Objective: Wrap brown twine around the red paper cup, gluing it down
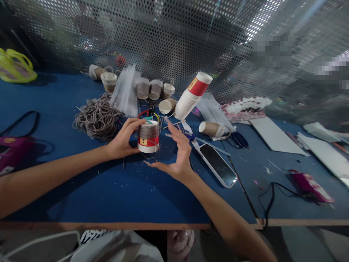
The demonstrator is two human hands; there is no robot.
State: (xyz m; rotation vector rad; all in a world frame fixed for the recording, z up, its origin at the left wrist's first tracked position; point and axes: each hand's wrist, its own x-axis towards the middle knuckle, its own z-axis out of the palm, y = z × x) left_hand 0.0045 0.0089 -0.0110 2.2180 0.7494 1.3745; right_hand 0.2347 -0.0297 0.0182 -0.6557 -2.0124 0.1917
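Note:
A red and white paper cup is upside down in front of me, with grey cord wound round its upper part. My left hand grips the cup from the left, thumb low and fingers at the top. On the right, my right hand is spread in a wide C, fingers apart from the cup. Thin strands run near its fingertips; whether it touches them I cannot tell. Just behind the cup lie red and yellow handles, partly hidden. A tangled pile of grey cord rests to the left.
A leaning stack of paper cups stands behind, beside several cord-wrapped cups and clear plastic bags. To the right lie a phone, dark-handled scissors and white boards. A perforated metal screen borders the blue table.

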